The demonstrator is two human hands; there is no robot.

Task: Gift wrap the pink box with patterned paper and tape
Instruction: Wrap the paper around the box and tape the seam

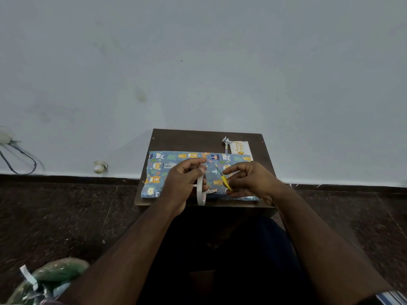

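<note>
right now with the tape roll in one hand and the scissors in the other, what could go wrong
1. The left hand holds the tape roll close to the yellow-handled scissors in the right hand; the blades could nick a finger.
2. Neither hand presses on the animal-print wrapping paper, so its folds may spring open before tape goes on.
3. The wrapped box nearly fills the small wooden table; a nudge might slide it off the near edge.

We see the box [176, 170] wrapped in blue patterned paper with animals, lying flat along the counter's [191, 139] near edge. The white tape roll [200, 191] stands on edge above it, near the middle.
</note>
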